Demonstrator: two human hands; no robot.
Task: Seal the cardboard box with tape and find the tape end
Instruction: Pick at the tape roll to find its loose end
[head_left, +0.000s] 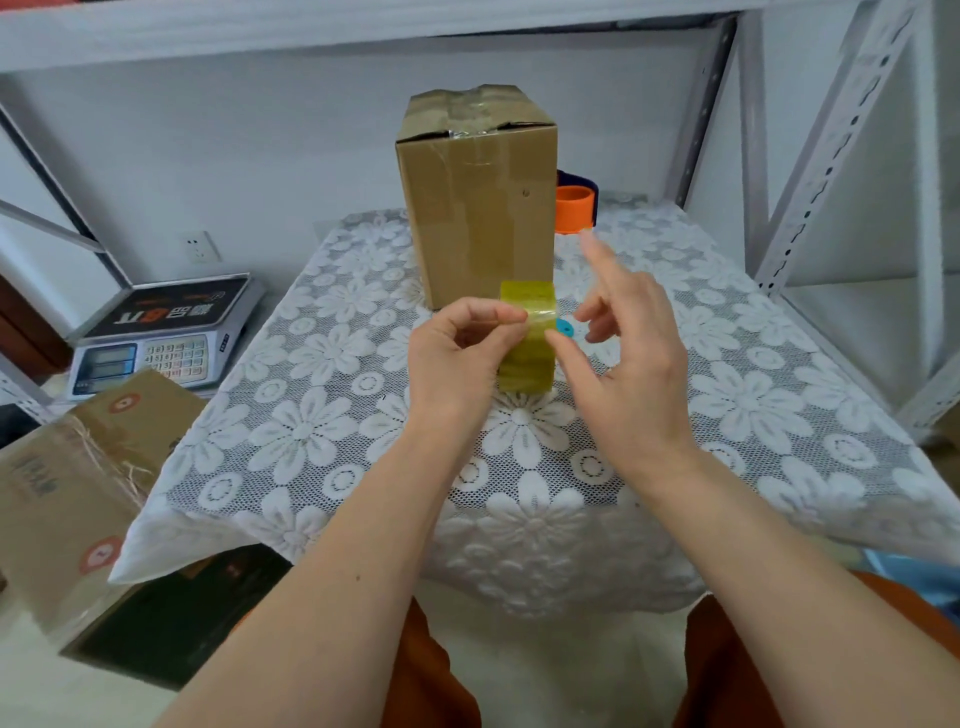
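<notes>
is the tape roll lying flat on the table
No, the tape roll is held up on edge between the left hand and right hand, above the table.

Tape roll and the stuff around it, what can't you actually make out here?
Head view only:
- Tape roll: loose end too clear to see; left hand covers its left side.
- Orange tape dispenser: mostly behind the cardboard box.
- Blue item: mostly hidden by the roll and right hand.
- Scale: display too small to read.
</notes>
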